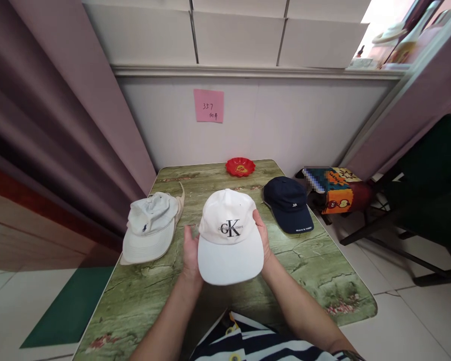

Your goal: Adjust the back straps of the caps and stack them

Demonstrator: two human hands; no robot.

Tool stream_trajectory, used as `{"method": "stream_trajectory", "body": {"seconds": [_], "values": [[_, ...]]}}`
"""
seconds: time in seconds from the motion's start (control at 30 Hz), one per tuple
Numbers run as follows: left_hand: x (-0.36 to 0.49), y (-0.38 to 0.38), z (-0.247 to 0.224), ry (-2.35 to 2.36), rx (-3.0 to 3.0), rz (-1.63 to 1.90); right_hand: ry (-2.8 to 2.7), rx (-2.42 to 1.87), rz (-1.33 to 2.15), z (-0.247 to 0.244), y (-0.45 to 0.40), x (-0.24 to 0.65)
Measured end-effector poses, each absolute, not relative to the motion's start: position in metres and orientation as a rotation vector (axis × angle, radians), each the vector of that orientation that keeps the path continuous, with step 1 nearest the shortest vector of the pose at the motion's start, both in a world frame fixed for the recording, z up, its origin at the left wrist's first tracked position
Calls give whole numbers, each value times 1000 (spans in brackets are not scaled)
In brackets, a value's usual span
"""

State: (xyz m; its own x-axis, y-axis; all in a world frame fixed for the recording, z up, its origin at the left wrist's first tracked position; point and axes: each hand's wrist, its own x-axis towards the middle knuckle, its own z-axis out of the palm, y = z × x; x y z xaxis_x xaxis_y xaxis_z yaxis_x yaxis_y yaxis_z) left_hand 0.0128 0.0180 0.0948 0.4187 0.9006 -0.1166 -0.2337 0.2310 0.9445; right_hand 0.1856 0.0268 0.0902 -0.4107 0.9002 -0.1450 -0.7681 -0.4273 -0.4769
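A white baseball cap [231, 250] with dark letters on its front is held between my two hands, its brim pointing toward me. My left hand [191, 253] grips its left side, thumb showing and the other fingers hidden under the cap. On the right side, my right hand [262, 235] grips it, with most fingers out of sight behind it. To the left lies a pale cap [150, 228] with a small dark emblem, on top of something beige. A navy cap [288, 204] rests to the right, its brim toward me.
The caps are on a green wood-patterned table [304, 281]. A red scalloped dish [240, 167] stands at its far edge, below a pink note [209, 106] on the wall. Right of the table are a cloth-covered stool [338, 193] and a dark chair [428, 200]. Curtains [75, 75] hang at the left.
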Motion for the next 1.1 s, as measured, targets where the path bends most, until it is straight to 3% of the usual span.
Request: {"method": "stream_trajectory", "body": {"seconds": [0.23,0.43,0.6,0.77,0.93,1.1], "values": [[3,25,101,719,631,988,-264,-481,2082,98,17,186],[-9,40,87,287,319,1228,-33,-592,1845,89,-10,174],[5,41,85,422,256,1247,-3,-647,1748,85,-30,172],[30,27,72,688,468,1312,-69,-631,1606,100,-17,203],[32,1,23,1151,1118,1066,-151,-539,1375,125,34,277],[22,-13,-6,1233,1556,961,-88,-578,1139,113,71,353]]}}
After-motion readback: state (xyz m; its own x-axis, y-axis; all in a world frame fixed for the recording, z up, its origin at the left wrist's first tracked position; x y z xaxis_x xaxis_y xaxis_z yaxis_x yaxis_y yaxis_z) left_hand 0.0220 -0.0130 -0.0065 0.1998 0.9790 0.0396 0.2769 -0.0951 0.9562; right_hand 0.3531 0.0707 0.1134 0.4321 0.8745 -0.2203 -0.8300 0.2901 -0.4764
